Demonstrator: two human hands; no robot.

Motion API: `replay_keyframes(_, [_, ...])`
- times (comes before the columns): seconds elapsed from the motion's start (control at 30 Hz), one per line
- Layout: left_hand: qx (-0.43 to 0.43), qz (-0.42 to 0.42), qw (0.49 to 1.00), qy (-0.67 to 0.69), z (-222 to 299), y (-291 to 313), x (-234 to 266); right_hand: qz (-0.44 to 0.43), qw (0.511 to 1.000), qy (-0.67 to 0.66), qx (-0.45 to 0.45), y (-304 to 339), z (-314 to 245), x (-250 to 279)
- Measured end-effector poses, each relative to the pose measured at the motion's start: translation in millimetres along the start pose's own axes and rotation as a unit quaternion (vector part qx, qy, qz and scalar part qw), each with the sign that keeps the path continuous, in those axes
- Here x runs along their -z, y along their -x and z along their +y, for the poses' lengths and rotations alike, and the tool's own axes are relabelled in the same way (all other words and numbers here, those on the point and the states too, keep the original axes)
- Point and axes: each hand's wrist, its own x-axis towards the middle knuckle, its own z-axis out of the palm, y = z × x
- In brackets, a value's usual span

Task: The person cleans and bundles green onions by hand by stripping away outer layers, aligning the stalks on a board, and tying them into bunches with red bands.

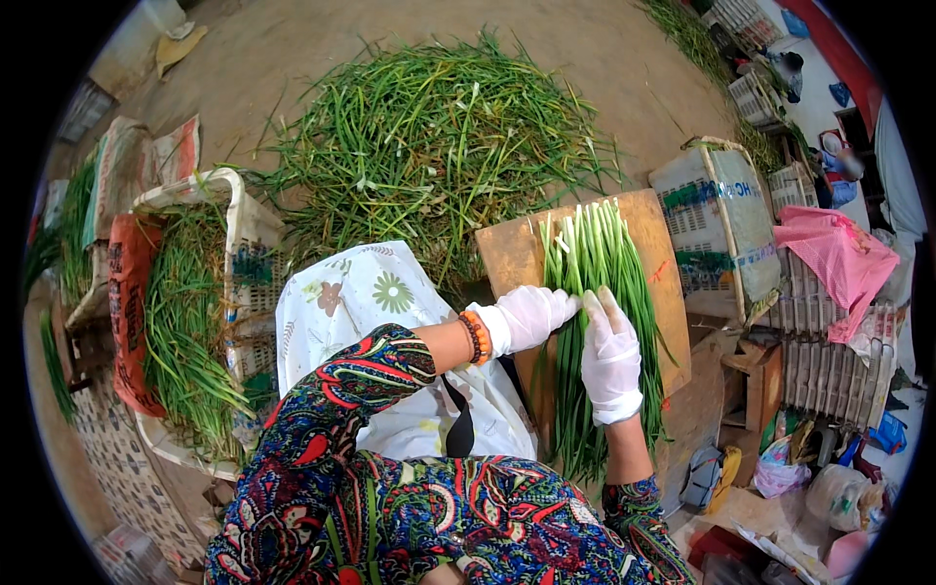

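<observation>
A bundle of garlic chives [627, 283] lies on a tilted wooden board [673, 322] in front of me to the right. Its pale stem ends point away from me and the green leaves hang over the near edge. My left hand [531, 317], in a thin white glove with an orange bead bracelet at the wrist, comes in from the left, fingers closed at the bundle's left edge. On top of the leaves my gloved right hand [611, 361] has its fingers drawn together, their tips close to the left hand's. Whatever single stalk is between the fingertips is too small to see.
Beyond the board a wide heap of loose green leaves [439, 146] covers the floor. At left stands a white plastic crate [239, 210] full of greens; another crate [697, 234] is at right. A white flowered cloth [331, 283] covers my lap. A pink cloth [829, 249] drapes over stacked crates.
</observation>
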Motion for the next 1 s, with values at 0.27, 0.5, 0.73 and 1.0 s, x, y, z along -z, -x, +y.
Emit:
replay_keyframes(0.27, [0.115, -0.049, 0.992, 0.028, 4.9, -9.0, 16.6, -0.003, 0.997, 0.045, 0.058, 12.7, -0.7, -18.9])
replay_keyframes(0.5, [0.096, 0.044, 0.993, 0.050, -0.1, -16.7, 23.8, -0.011, 0.998, 0.068, -0.001, 22.9, 21.5, -33.5])
replay_keyframes(0.73, [0.172, 0.010, 0.985, 0.001, -21.5, -0.1, 39.0, -0.026, 0.997, 0.068, 0.038, 15.0, 0.7, -20.8])
replay_keyframes(1.0, [0.209, 0.244, 0.939, 0.120, -15.0, 116.5, 82.2, -0.057, 0.988, -0.072, 0.125, -31.7, -77.0, -0.8])
